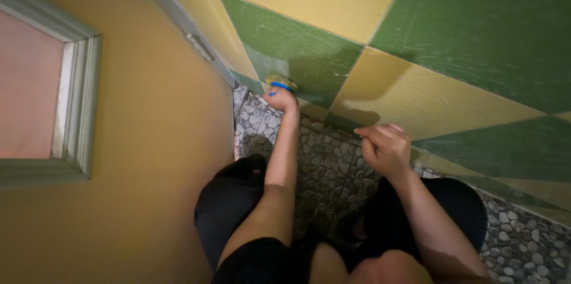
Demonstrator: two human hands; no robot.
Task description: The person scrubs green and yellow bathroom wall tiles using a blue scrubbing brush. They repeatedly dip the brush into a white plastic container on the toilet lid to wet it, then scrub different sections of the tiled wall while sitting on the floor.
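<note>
One sponge [280,82] half hidden, left hand [279,99] gripping

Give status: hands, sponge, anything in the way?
Left hand shut on sponge, pressed to green wall tile near floor. Right hand loosely curled, empty, by wall. Nothing blocking the sponge.

We see warm, fairly dim indoor light. Soft sheen streaks the green and yellow tiled wall [416,34] toward one o'clock, hand shadows fall there, and wide-angle bending warps the edges at nine o'clock.
</note>
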